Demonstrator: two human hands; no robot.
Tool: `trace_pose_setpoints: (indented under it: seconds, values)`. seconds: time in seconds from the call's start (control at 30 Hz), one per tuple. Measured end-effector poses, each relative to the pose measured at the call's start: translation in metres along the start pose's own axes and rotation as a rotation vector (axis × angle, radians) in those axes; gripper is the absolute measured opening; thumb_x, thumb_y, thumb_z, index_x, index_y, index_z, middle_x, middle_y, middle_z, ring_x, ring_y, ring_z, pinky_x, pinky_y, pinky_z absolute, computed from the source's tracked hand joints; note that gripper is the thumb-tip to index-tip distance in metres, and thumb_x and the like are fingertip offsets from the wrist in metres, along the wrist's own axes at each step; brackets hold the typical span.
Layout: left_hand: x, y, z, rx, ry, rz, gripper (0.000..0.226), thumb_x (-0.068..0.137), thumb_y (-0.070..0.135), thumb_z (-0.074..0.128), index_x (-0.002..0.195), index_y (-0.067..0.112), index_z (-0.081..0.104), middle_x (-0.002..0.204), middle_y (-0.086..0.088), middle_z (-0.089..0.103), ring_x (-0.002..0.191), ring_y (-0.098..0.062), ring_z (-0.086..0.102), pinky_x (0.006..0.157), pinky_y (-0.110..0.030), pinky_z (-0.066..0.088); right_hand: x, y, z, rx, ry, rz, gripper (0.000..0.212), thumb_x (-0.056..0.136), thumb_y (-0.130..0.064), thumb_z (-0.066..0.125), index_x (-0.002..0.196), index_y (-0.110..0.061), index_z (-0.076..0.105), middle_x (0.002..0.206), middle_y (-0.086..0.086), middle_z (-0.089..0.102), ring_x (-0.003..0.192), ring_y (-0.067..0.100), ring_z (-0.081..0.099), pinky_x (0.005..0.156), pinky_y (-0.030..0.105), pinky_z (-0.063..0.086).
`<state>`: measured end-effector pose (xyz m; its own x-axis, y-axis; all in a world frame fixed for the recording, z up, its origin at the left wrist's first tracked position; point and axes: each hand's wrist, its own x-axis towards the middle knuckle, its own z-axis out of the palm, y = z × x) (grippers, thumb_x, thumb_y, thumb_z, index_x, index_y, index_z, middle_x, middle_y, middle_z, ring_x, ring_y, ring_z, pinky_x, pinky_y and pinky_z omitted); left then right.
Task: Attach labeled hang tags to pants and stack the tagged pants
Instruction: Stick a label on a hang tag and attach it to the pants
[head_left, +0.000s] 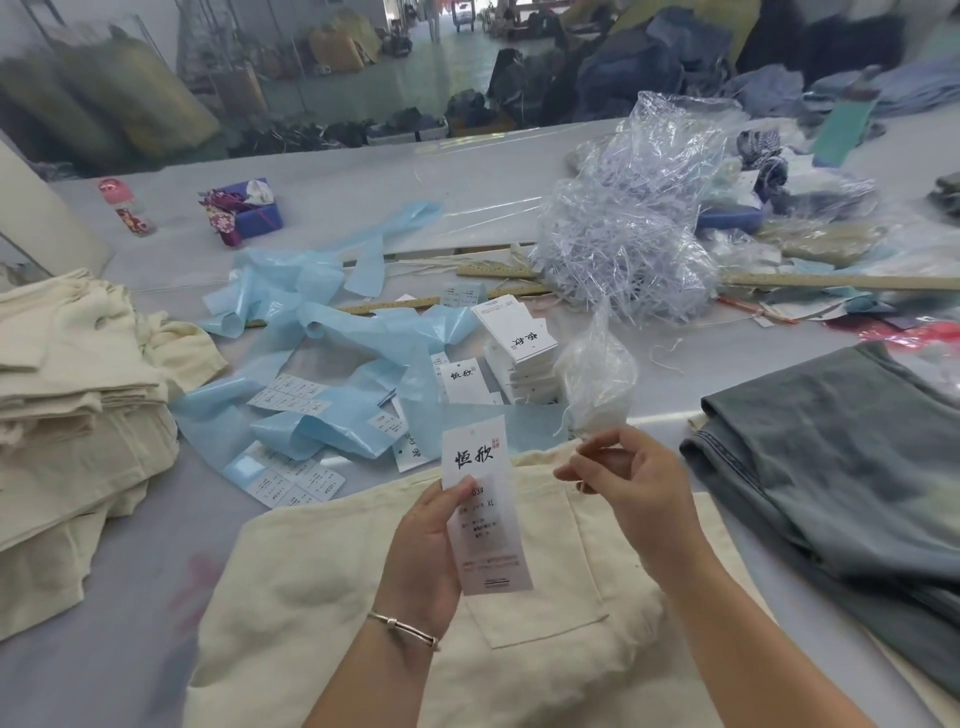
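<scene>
A white hang tag (483, 499) with black brush lettering stands upright over cream pants (322, 587) that lie flat in front of me. My left hand (423, 551) pinches the tag by its left edge. My right hand (631, 480) hovers just right of the tag, thumb and forefinger pressed together; whether a thin string is between them I cannot tell. Piles of more white hang tags (514, 353) lie just beyond. Folded cream pants (67, 395) are stacked at the left.
Grey-blue pants (841, 467) lie at the right. Blue backing strips (322, 332) and small sticker sheets (291, 395) litter the middle. A bag of clear plastic fasteners (623, 234), wooden rulers (831, 281), a purple box (249, 208) and a small bottle (127, 205) sit farther back.
</scene>
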<state>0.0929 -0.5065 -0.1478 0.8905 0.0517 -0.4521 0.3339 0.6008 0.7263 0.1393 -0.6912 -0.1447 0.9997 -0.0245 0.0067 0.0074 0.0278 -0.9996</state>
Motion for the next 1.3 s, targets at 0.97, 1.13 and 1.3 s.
trace_pose_setpoints:
  seconds: [0.97,1.13,1.3]
  values:
    - [-0.041,-0.015,-0.004,0.275,0.065,0.156,0.009,0.085,0.016,0.068,0.080,0.012,0.074,0.076,-0.014,0.068,0.061,-0.025,0.064,0.056,-0.035,0.054,-0.037,-0.045,-0.005,0.392,-0.301,0.354,0.009,0.064,0.002,0.067,0.069,-0.006,0.065,0.068,0.016,0.062,0.041,0.009,0.033,0.039,0.015,0.025]
    - [-0.047,0.000,-0.006,0.591,0.120,0.416,0.013,0.068,0.019,0.076,0.079,0.013,0.070,0.072,-0.004,0.072,0.060,-0.018,0.065,0.053,-0.027,0.052,-0.044,-0.053,0.011,0.170,-0.288,0.248,0.007,0.080,0.002,0.068,0.081,-0.005,0.066,0.079,0.018,0.072,0.036,0.007,0.022,0.036,0.017,0.017]
    - [-0.050,0.003,-0.005,0.707,0.091,0.574,0.022,0.084,0.005,0.069,0.097,0.022,0.064,0.080,-0.003,0.074,0.069,-0.020,0.070,0.060,-0.032,0.056,-0.051,-0.062,0.030,0.050,-0.228,0.050,0.008,0.078,-0.001,0.074,0.085,-0.001,0.071,0.074,0.014,0.074,0.052,0.001,0.062,0.050,0.006,0.042]
